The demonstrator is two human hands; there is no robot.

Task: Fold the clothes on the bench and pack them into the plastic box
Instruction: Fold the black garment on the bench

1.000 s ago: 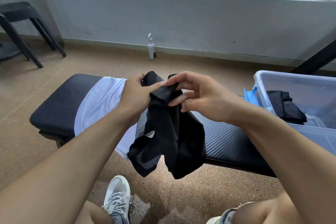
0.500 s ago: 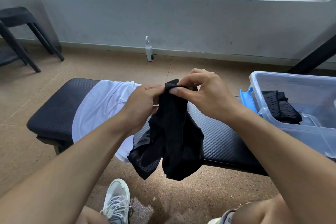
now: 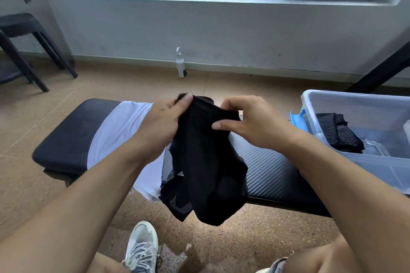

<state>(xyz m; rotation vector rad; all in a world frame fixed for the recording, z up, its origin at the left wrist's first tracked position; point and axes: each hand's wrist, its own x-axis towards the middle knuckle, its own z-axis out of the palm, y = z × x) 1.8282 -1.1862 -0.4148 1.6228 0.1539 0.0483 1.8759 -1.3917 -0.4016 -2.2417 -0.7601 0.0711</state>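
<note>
Tan speckled floor under a grey wall and dark-framed window; a black padded worktop [image 3: 266,168] runs across the middle, and a clear plastic box [image 3: 346,104] sits at its right end.

Change vs a second ago: the hands were bunched together on the top of the black garment [image 3: 206,162]. Now they're apart along its top edge, and that edge is stretched out between them. The left hand [image 3: 164,122] pinches the left corner, thumb on top. The right hand [image 3: 250,122] grips the right part of the edge, thumb in front, fingers curled over the back. Both are closed on cloth, neither is free.

The garment hangs in the air in front of the worktop, not resting on it. The lower part is still twisted and doubled up, with a mesh panel at bottom left.

Read: this looks like straightening before a fold, not a fold yet. It likely needs a shake or a lay-flat on the bare section of the worktop first.

Progress: one folded black mesh item [image 3: 337,133] is already in the box. A white garment [image 3: 119,131] is draped over the worktop to the left, unfolded. So probably two items are left, counting the one in hand.

A white bottle [image 3: 180,66] stands by the wall and isn't relevant.
</note>
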